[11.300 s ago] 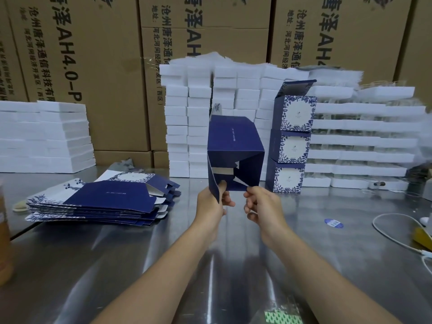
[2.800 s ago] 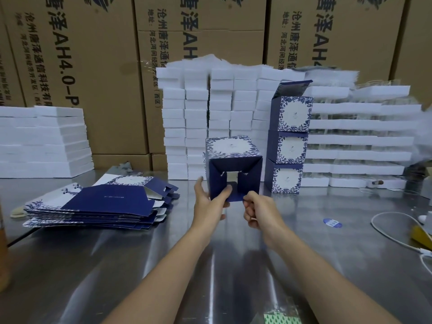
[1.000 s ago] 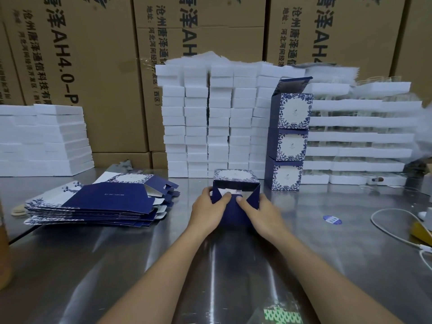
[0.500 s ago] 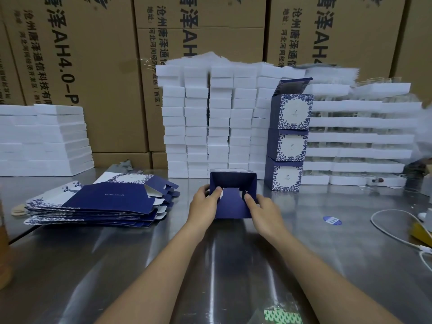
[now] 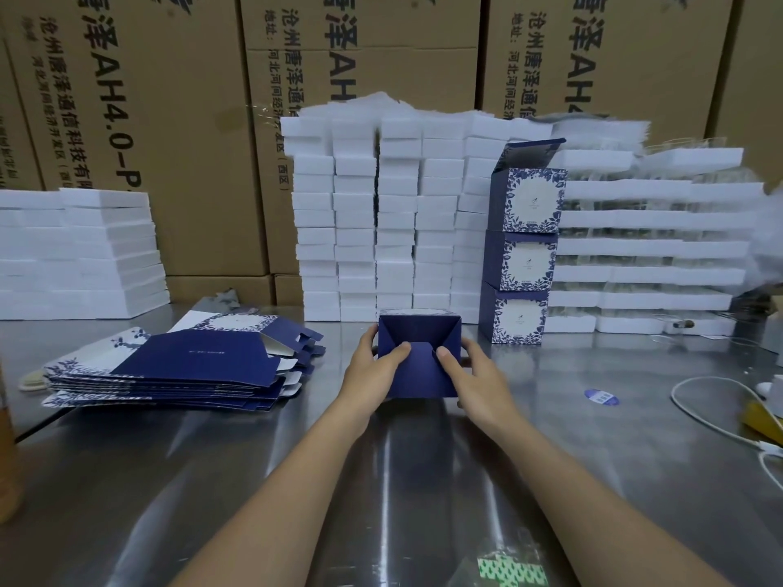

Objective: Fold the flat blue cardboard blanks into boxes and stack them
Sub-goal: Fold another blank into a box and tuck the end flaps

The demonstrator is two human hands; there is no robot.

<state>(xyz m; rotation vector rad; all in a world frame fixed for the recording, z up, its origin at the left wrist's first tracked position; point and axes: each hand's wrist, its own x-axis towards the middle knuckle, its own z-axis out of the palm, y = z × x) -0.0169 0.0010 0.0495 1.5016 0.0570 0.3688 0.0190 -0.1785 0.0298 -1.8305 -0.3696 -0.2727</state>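
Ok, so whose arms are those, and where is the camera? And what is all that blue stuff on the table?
There is no robot here. The grip is just a person's two bare hands. The camera sits on the person's head and looks forward and down, so the arms reach in from the bottom of the picture.

The left hand and the right hand hold a half-made blue box from both sides, with the thumbs pressing on its folded flaps. It is down at the shiny metal table.

To the left lies a pile of flat blue blanks, not folded yet. Behind and to the right, three finished boxes stand stacked in a tower, and the top one has its lid flap up. Further back are white foam blocks and big brown cartons.
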